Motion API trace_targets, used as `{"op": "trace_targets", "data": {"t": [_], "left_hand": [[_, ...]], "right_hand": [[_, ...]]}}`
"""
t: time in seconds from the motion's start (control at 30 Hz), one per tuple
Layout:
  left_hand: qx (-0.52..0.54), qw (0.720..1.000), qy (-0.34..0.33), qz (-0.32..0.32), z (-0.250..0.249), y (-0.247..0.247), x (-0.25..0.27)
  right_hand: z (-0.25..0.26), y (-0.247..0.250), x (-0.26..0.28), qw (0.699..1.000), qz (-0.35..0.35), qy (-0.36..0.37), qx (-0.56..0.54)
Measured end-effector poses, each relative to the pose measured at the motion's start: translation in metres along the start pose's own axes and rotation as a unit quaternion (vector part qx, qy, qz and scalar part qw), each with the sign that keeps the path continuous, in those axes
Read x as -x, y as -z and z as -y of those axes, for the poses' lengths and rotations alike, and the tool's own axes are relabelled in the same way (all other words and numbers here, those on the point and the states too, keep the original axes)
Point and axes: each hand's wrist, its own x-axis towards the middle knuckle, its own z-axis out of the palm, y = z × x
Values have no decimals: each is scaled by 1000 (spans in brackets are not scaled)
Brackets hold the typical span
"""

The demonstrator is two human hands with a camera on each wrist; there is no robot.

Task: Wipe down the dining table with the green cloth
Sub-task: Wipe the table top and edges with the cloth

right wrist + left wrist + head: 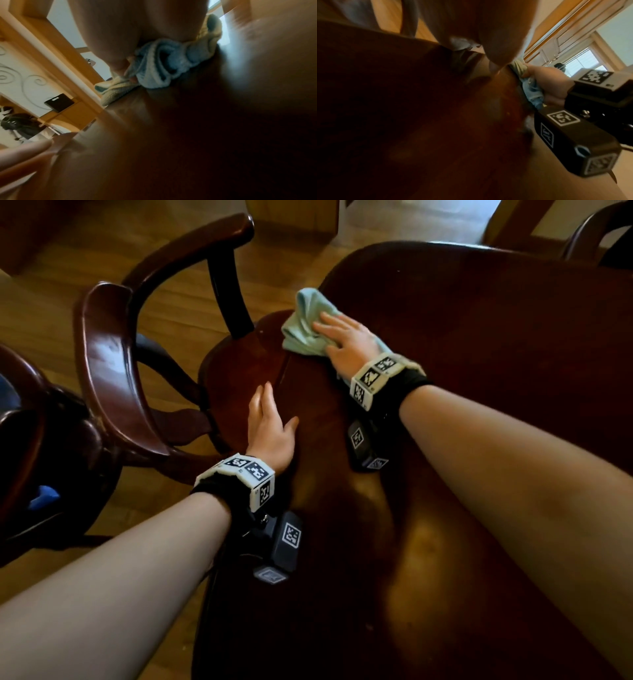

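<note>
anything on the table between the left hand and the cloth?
Nothing: head view shows bare dark table between the left hand and the green cloth.

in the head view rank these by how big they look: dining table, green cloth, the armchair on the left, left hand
1. dining table
2. armchair
3. and 4. green cloth and left hand look about alike, and the right hand covers part of the cloth, so no ranking.

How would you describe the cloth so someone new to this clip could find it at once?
Start at the dark wooden dining table and follow its left edge toward the curved-back chair. There the right hand presses flat on a bunched green cloth. It is the only pale, soft thing on the dark wood.
</note>
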Motion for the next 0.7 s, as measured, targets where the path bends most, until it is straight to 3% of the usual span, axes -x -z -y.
{"op": "trace_targets", "data": {"t": [0.27, 0.57, 0.7], "left_hand": [[21, 998, 61, -21, 51, 11, 83], [30, 997, 72, 10, 103, 41, 174], [25, 996, 67, 43, 108, 43, 191]], "right_hand": [[56, -62, 123, 996, 0, 49, -77], [108, -124, 269, 992, 27, 63, -104], [113, -124, 290, 979, 2, 12, -204]]}}
